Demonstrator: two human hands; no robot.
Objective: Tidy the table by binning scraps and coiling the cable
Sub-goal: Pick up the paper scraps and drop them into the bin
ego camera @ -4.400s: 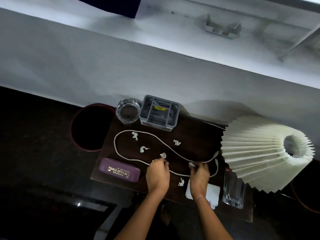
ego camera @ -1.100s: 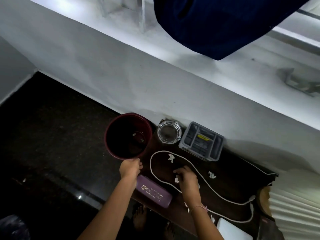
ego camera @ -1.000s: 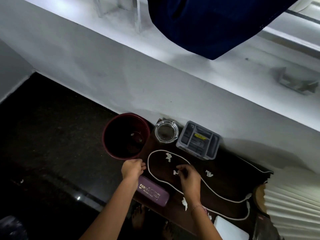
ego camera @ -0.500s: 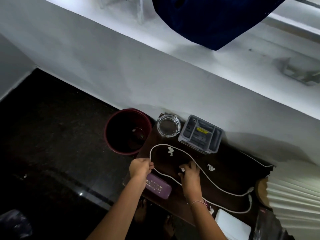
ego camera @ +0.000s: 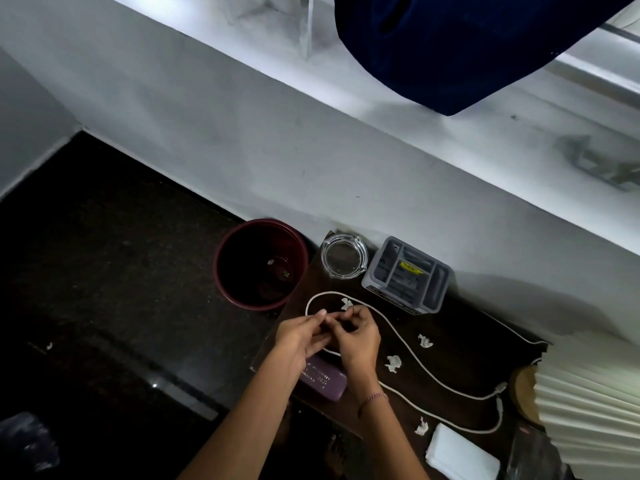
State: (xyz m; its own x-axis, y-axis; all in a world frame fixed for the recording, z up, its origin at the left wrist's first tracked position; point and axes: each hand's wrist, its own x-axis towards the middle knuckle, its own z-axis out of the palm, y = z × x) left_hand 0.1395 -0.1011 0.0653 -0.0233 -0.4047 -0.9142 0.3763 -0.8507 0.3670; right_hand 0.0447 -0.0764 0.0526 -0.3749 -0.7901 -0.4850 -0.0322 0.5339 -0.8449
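My left hand [ego camera: 299,336] and right hand [ego camera: 358,336] meet fingertip to fingertip over the left loop of the white cable [ego camera: 313,297], which snakes across the dark table [ego camera: 460,355] to its plugs near the lamp. The right fingers are curled around a paper scrap that stays hidden in them; the left fingers are stretched out against them. Loose scraps lie just beyond my fingers [ego camera: 346,303], right of the cable [ego camera: 425,340], between its strands [ego camera: 393,362] and near the front edge [ego camera: 421,426]. The dark red bin [ego camera: 221,271] stands on the floor left of the table, with scraps inside.
A purple glasses case [ego camera: 325,381] lies under my wrists. A glass ashtray [ego camera: 343,256] and a grey organiser [ego camera: 407,275] stand at the back by the wall. A pleated lampshade [ego camera: 588,410], a tumbler [ego camera: 533,455] and a white pad [ego camera: 462,457] fill the right end.
My left hand came back from the bin's rim to the table. My right hand lifted a scrap from inside the cable loop, and both hands have drawn together.
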